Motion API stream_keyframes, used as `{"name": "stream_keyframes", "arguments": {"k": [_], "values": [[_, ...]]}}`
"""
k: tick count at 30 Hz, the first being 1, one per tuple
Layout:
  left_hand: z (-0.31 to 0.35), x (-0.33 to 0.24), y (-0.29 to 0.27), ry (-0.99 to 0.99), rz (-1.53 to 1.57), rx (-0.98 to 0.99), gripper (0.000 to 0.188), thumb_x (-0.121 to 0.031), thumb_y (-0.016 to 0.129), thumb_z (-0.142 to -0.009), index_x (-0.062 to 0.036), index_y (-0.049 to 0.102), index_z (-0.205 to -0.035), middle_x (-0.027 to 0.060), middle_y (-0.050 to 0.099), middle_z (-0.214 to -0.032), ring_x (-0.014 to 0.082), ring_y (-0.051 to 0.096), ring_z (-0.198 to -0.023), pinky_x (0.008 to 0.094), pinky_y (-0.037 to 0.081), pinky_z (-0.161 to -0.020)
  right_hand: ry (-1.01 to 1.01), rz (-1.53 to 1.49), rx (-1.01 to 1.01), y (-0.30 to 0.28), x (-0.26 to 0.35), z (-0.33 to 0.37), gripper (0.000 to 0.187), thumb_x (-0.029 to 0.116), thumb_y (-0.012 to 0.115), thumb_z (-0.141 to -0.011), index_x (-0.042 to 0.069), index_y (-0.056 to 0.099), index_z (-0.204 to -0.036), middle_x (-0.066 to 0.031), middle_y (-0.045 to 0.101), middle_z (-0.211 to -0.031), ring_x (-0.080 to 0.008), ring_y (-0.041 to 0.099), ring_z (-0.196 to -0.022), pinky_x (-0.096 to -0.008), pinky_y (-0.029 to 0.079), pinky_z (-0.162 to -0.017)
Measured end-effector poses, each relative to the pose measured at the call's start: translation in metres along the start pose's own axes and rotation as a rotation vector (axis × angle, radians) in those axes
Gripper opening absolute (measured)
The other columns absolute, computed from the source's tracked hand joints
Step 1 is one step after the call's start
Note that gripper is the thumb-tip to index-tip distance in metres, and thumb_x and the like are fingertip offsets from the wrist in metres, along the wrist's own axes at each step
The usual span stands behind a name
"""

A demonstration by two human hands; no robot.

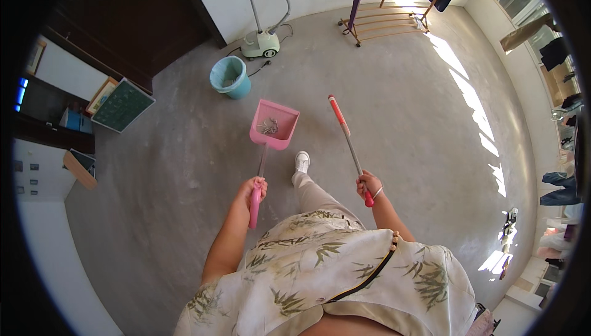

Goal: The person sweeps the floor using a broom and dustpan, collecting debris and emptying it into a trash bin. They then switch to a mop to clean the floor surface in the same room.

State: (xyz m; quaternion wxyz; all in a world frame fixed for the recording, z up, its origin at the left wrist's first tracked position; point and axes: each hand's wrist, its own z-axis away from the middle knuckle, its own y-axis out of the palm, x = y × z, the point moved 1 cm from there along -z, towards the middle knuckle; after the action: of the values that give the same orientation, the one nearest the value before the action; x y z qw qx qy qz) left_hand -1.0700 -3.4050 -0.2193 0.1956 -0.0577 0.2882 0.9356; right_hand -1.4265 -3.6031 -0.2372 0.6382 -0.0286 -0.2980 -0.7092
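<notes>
My left hand (253, 189) is wrapped round the pink handle of a long-handled dustpan (265, 143). Its pink pan is held out in front of me, and a small heap of grey and white litter (269, 126) lies in it. In my right hand (369, 184) is the red grip of a broom-like tool (349, 145) with a grey metal pole. The tool slants forward and left, ending in a narrow red and white head (335, 111) whose underside I cannot see. Beyond the pan stands a light blue bin (230, 77) with something pale inside.
A pale green garment steamer (260, 44) with hose, cord and plug stands behind the bin. A wooden clothes rack (394, 19) on wheels is at the far wall. Left, a green chalkboard (123, 105) leans near a dark door (132, 19). Clothes hang along the right wall.
</notes>
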Motion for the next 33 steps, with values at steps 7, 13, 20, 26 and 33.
{"name": "stream_keyframes", "arguments": {"k": [7, 13, 20, 26, 33], "values": [[-0.087, -0.118, 0.054, -0.07, -0.032, 0.016, 0.006, -0.008, 0.053, -0.073, -0.006, 0.048, -0.072, 0.0051, 0.048, -0.064, 0.0104, 0.046, -0.048, 0.0203, 0.043, -0.04, -0.017, 0.113, -0.253, 0.044, 0.088, -0.091, 0.01, 0.007, 0.046, -0.079, 0.004, 0.043, -0.071, -0.0072, 0.048, -0.063, -0.0118, 0.042, -0.044, -0.024, 0.036, -0.036], [-0.175, -0.215, 0.104, -0.166, -0.068, -0.006, 0.007, -0.009, 0.055, -0.075, -0.0064, 0.048, -0.072, 0.005, 0.048, -0.062, 0.0117, 0.047, -0.047, 0.0217, 0.045, -0.039, 0.059, -0.219, -0.37, 0.078, 0.156, -0.162, 0.009, 0.008, 0.044, -0.081, 0.006, 0.04, -0.073, -0.0021, 0.045, -0.057, -0.0092, 0.043, -0.043, -0.0205, 0.036, -0.036], [-0.244, -0.299, 0.146, -0.213, -0.209, 0.011, 0.012, -0.01, 0.057, -0.073, -0.005, 0.046, -0.074, 0.0054, 0.049, -0.065, 0.0094, 0.048, -0.05, 0.0191, 0.043, -0.04, 0.048, -0.434, -0.426, 0.149, 0.187, -0.251, 0.008, 0.003, 0.04, -0.079, 0.007, 0.034, -0.075, -0.0022, 0.042, -0.054, -0.0103, 0.04, -0.039, -0.0205, 0.036, -0.034], [-0.305, -0.38, 0.19, -0.281, -0.276, -0.066, 0.012, -0.012, 0.057, -0.074, -0.0061, 0.046, -0.077, 0.0076, 0.05, -0.07, 0.0107, 0.049, -0.051, 0.0193, 0.044, -0.04, 0.168, -0.347, -0.251, 0.263, 0.242, -0.308, 0.008, 0.006, 0.042, -0.08, 0.004, 0.038, -0.074, -0.0024, 0.044, -0.055, -0.0093, 0.039, -0.039, -0.0188, 0.034, -0.034], [-0.374, -0.454, 0.24, -0.343, -0.281, -0.14, 0.017, -0.015, 0.052, -0.077, 0.0013, 0.046, -0.079, 0.0127, 0.052, -0.069, 0.0151, 0.05, -0.05, 0.0243, 0.046, -0.039, 0.017, -0.019, -0.16, 0.314, 0.334, -0.332, 0.005, 0.003, 0.045, -0.077, 0.001, 0.043, -0.081, -0.0043, 0.046, -0.057, -0.0106, 0.041, -0.04, -0.0229, 0.035, -0.036]]}}
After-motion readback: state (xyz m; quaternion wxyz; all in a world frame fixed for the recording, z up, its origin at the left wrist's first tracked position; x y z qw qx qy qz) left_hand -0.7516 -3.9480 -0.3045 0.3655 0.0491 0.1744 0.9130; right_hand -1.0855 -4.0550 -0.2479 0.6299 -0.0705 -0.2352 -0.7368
